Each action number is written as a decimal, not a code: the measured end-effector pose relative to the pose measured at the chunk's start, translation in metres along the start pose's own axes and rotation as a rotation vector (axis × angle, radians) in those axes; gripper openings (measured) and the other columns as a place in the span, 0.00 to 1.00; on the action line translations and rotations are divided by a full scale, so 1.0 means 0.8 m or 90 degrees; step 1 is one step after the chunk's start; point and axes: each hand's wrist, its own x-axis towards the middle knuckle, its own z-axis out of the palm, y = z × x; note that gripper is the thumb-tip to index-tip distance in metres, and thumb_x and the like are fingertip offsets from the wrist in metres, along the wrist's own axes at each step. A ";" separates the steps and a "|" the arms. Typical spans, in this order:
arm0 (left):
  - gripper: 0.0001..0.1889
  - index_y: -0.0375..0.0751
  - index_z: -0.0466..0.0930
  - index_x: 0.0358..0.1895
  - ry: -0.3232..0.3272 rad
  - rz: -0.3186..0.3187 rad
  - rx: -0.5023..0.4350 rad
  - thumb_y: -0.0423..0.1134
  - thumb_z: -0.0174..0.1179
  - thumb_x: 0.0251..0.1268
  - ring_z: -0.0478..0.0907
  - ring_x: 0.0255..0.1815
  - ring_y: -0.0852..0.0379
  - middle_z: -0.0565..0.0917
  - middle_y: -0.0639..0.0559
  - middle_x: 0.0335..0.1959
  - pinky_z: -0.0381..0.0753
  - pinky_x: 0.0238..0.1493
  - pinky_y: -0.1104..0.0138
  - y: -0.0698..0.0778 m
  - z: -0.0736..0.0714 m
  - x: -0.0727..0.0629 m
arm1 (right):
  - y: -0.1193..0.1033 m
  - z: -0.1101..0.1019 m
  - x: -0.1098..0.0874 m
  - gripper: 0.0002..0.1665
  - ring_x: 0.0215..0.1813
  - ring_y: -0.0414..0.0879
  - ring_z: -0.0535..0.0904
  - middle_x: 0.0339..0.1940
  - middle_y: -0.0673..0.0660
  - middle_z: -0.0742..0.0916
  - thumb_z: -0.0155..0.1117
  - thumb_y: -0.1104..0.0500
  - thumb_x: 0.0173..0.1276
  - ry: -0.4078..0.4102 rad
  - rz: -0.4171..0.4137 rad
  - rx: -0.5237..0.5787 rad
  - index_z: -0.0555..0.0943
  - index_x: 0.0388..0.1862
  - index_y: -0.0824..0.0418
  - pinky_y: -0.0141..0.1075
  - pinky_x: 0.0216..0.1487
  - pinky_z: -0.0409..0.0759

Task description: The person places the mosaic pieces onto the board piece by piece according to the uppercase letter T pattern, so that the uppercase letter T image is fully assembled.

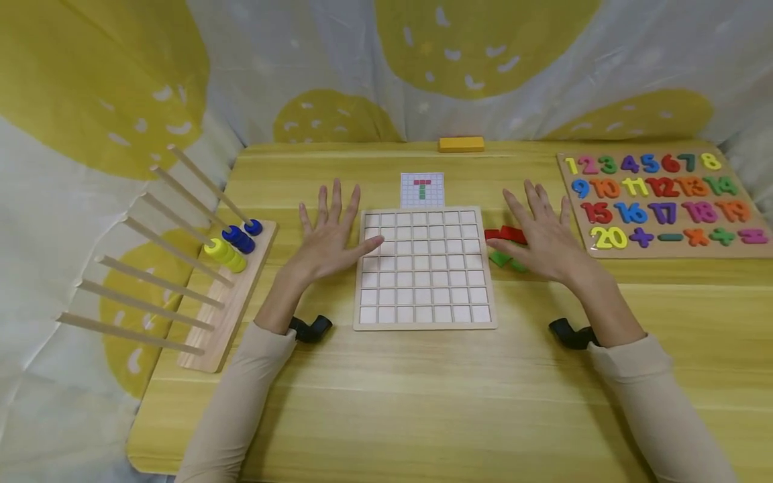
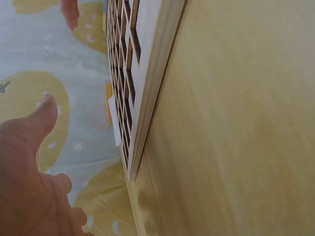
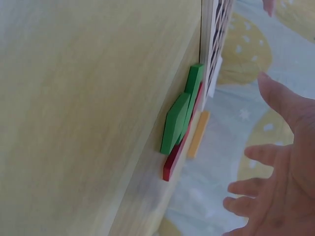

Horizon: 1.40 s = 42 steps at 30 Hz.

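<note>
In the head view a square wooden grid board (image 1: 425, 327) with pale cells lies mid-table. My left hand (image 1: 326, 245) is spread beside its left side, the thumb over the left cells in this view. To the right, my right hand (image 1: 546, 241) is spread too, above red tiles (image 1: 513, 234) and green tiles (image 1: 500, 257) that it partly hides. Neither hand holds anything. A small card (image 1: 422, 190) printed with a red and green T shape lies against the board's far edge. The right wrist view shows the green tiles (image 3: 174, 125) overlapping the red ones (image 3: 170, 167).
At the left stands a wooden peg rack (image 1: 232, 322) with yellow beads (image 1: 226, 255) and blue beads (image 1: 239, 239) on some slanted pegs. A number board (image 1: 676, 251) with coloured numerals and signs lies at the right. A yellow-orange block (image 1: 461, 144) sits at the far table edge by the curtain.
</note>
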 end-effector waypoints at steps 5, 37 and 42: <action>0.60 0.58 0.18 0.83 -0.027 0.013 -0.011 0.75 0.52 0.67 0.10 0.83 0.42 0.10 0.51 0.80 0.13 0.75 0.31 -0.003 -0.003 -0.003 | 0.008 -0.006 -0.003 0.57 0.87 0.68 0.29 0.87 0.66 0.36 0.56 0.31 0.76 -0.004 -0.001 0.022 0.40 0.88 0.54 0.72 0.78 0.21; 0.87 0.51 0.17 0.83 -0.208 0.036 -0.045 0.64 0.84 0.33 0.10 0.82 0.37 0.15 0.38 0.82 0.14 0.76 0.33 -0.014 0.012 -0.012 | 0.069 -0.006 0.005 0.27 0.53 0.57 0.77 0.56 0.69 0.82 0.73 0.58 0.70 -0.043 0.096 0.233 0.81 0.64 0.66 0.32 0.47 0.75; 0.87 0.50 0.17 0.83 -0.215 0.031 -0.045 0.64 0.85 0.33 0.10 0.82 0.38 0.15 0.38 0.82 0.14 0.76 0.33 -0.015 0.010 -0.012 | 0.069 -0.005 0.008 0.26 0.49 0.54 0.77 0.53 0.68 0.83 0.75 0.57 0.68 -0.032 0.104 0.233 0.82 0.61 0.67 0.27 0.41 0.74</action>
